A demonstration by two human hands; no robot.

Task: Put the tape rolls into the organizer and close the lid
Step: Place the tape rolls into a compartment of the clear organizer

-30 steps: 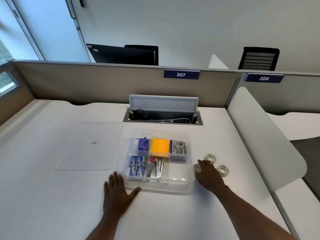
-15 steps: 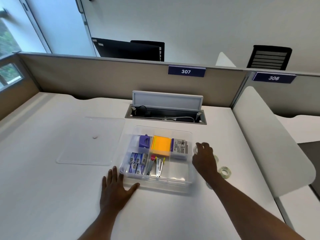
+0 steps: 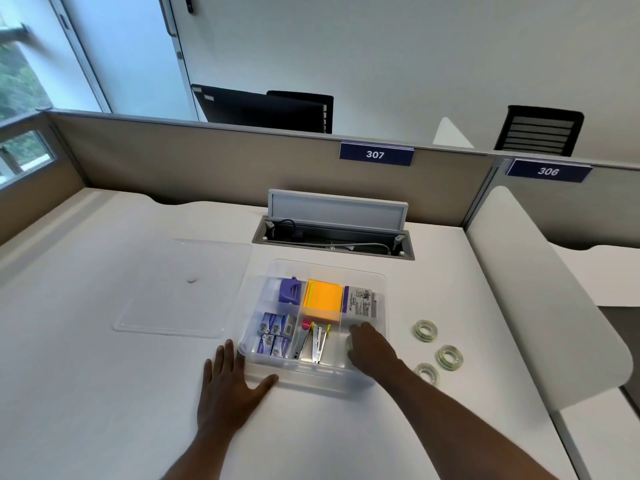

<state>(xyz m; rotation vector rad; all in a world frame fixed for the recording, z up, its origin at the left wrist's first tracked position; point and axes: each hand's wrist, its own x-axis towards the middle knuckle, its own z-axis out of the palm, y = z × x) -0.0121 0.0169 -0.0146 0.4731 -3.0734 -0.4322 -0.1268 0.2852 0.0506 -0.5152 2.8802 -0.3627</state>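
A tape roll (image 3: 348, 344) is sitting inside the organizer (image 3: 380, 282), in its near right compartment, with the right hand (image 3: 372, 348) curled over it; only a sliver of the roll is showing at the fingers, so whether they are gripping it I cannot tell. 3 more tape rolls (image 3: 425, 330) (image 3: 450, 357) (image 3: 428, 373) are lying flat on the counter (image 3: 104, 393) just right of the organizer. Inside the organizer, a purple item (image 3: 290, 290) is occupying the far left compartment, an orange pad (image 3: 322, 299) the far middle, a printed packet (image 3: 362, 302) the far right, small blue boxes (image 3: 274, 335) the near left, and thin metal tools (image 3: 316, 342) the near middle. The left hand (image 3: 230, 386) is resting flat and spread on the counter, touching the organizer's near left corner and holding nothing. The clear lid (image 3: 180, 289) is lying flat left of the organizer.
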